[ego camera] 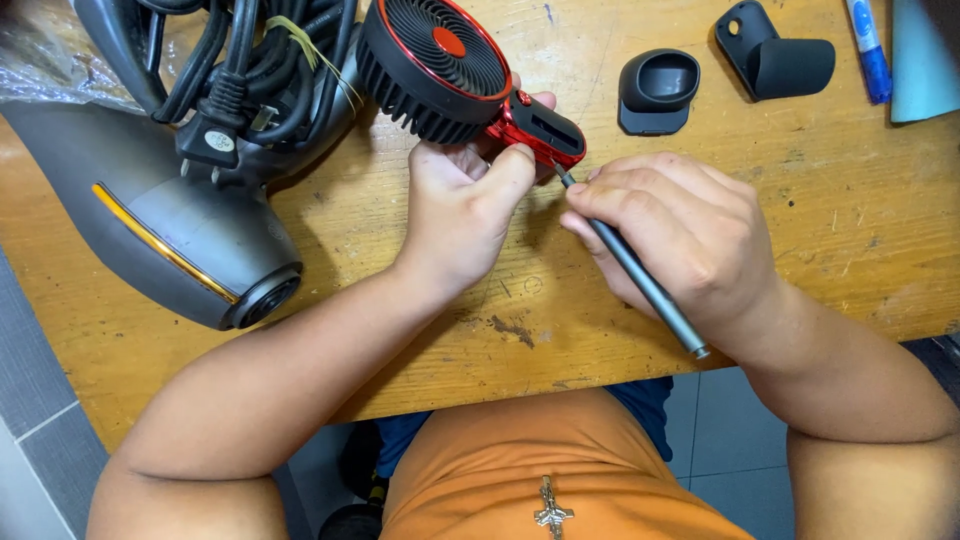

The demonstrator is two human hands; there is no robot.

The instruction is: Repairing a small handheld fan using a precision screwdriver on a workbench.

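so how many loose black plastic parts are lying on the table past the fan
2: a rounded cup-shaped part just right of the fan, and an angled bracket-like part farther right near the blue pen. Others may be hidden out of frame.

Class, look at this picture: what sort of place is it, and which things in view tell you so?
Probably a small repair bench for household appliances. A worn wooden table carries a grey hair dryer with bundled cord, loose black plastic parts, and a red-and-black handheld fan being worked on with a slim screwdriver.
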